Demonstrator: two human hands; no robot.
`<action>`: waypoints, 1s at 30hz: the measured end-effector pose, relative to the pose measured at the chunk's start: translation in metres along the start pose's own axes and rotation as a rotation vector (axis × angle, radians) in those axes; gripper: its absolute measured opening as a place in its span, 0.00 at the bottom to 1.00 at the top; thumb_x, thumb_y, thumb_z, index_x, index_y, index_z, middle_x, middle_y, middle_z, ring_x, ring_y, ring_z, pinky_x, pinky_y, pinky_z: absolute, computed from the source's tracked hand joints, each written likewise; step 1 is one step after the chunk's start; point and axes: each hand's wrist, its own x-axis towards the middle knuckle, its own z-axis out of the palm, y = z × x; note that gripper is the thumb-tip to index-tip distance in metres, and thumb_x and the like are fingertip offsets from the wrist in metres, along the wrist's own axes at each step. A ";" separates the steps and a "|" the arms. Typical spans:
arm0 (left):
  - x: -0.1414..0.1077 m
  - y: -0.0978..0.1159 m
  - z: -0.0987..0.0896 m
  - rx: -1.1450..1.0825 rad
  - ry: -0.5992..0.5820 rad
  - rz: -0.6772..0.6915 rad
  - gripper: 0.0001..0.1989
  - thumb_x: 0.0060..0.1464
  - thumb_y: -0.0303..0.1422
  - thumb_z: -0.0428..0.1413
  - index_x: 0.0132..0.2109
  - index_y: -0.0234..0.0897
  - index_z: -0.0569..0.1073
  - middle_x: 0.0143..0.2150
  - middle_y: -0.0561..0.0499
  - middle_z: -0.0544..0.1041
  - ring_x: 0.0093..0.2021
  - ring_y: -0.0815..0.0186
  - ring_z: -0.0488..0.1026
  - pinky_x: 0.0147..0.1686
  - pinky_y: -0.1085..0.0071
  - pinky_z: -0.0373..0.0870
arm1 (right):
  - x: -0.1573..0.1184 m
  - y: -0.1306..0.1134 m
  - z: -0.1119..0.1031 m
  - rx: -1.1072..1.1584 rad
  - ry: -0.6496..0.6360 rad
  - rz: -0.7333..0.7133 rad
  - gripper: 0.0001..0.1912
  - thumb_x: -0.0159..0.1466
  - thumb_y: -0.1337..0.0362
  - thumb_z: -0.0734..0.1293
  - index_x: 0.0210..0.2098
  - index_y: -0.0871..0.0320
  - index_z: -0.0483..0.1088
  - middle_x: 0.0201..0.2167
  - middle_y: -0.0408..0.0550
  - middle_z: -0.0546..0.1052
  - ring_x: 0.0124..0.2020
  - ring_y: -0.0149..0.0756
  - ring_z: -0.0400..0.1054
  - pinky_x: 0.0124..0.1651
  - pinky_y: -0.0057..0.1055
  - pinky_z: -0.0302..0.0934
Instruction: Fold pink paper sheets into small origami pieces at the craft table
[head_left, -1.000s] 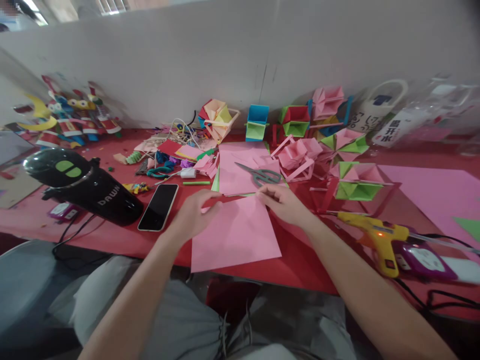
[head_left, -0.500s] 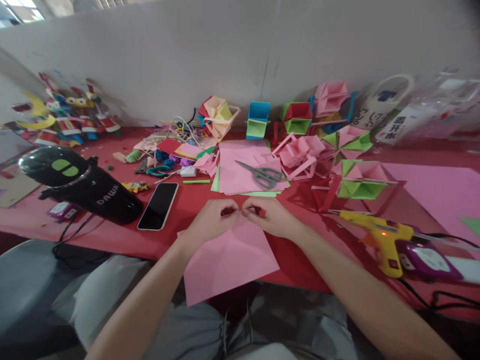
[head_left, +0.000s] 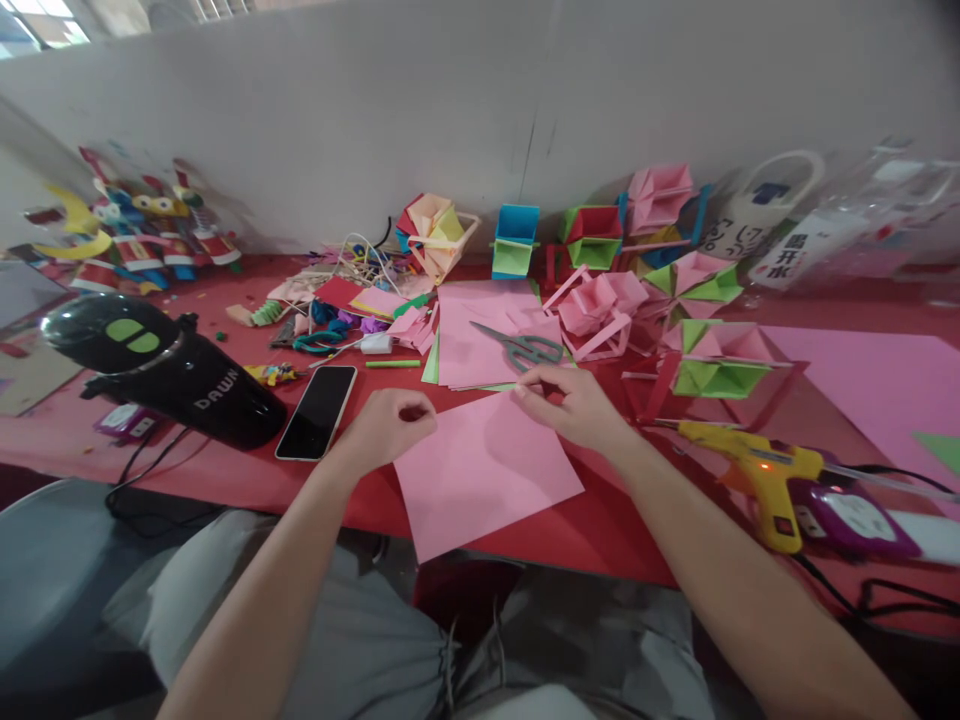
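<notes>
A pink sheet of paper lies at the front edge of the red table, one corner jutting past it. My left hand pinches the sheet at its upper left corner, the fingers closed. With thumb and forefinger together, my right hand grips the upper right part of the same sheet. Just beyond the hands, grey-handled scissors rest on a stack of pink and green paper.
To the left are a phone and a black tumbler. A yellow glue gun with a lit light lies right, beside a purple power strip. Folded paper models and craft scraps line the back.
My hands have moved apart, the left one leftward and the right one rightward. The pink sheet has shifted up and right and lies flatter on the table.
</notes>
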 end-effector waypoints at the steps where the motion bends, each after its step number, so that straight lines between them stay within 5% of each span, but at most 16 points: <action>1: -0.001 -0.001 -0.004 0.017 0.004 -0.008 0.08 0.50 0.31 0.53 0.29 0.36 0.76 0.28 0.52 0.78 0.32 0.65 0.74 0.33 0.72 0.66 | 0.001 0.002 -0.003 -0.015 0.021 0.017 0.09 0.64 0.61 0.66 0.29 0.58 0.72 0.26 0.44 0.73 0.28 0.32 0.63 0.32 0.29 0.56; 12: -0.007 -0.019 -0.028 0.384 0.207 -0.124 0.07 0.49 0.32 0.53 0.27 0.39 0.75 0.25 0.50 0.77 0.29 0.63 0.73 0.31 0.70 0.65 | 0.002 0.018 -0.017 -0.063 0.155 0.075 0.06 0.61 0.62 0.65 0.31 0.58 0.72 0.28 0.46 0.76 0.29 0.35 0.65 0.32 0.31 0.57; 18: 0.001 -0.023 -0.021 0.141 0.351 0.030 0.17 0.61 0.39 0.51 0.51 0.35 0.74 0.50 0.43 0.78 0.50 0.59 0.75 0.51 0.64 0.70 | 0.002 0.014 -0.022 0.019 0.139 0.037 0.07 0.63 0.60 0.65 0.33 0.57 0.72 0.31 0.47 0.77 0.34 0.38 0.69 0.37 0.33 0.61; 21: 0.004 -0.019 -0.013 0.145 0.313 0.153 0.20 0.61 0.40 0.52 0.55 0.35 0.72 0.57 0.41 0.74 0.58 0.57 0.70 0.59 0.60 0.64 | 0.003 0.011 -0.020 0.089 0.114 0.018 0.09 0.64 0.58 0.65 0.33 0.57 0.72 0.32 0.48 0.77 0.34 0.39 0.69 0.40 0.35 0.63; 26: 0.003 -0.014 -0.009 0.040 0.207 0.037 0.16 0.63 0.43 0.50 0.45 0.37 0.77 0.42 0.47 0.81 0.43 0.60 0.76 0.42 0.68 0.71 | 0.003 0.015 -0.017 0.086 0.061 0.038 0.10 0.64 0.58 0.65 0.32 0.57 0.72 0.31 0.48 0.77 0.34 0.39 0.69 0.40 0.35 0.63; 30: 0.002 -0.011 -0.006 0.038 0.132 0.055 0.15 0.62 0.41 0.51 0.42 0.38 0.78 0.40 0.49 0.82 0.41 0.61 0.76 0.41 0.69 0.70 | 0.001 0.018 -0.012 0.066 -0.131 0.067 0.09 0.62 0.58 0.67 0.34 0.57 0.75 0.33 0.48 0.79 0.36 0.39 0.71 0.43 0.36 0.64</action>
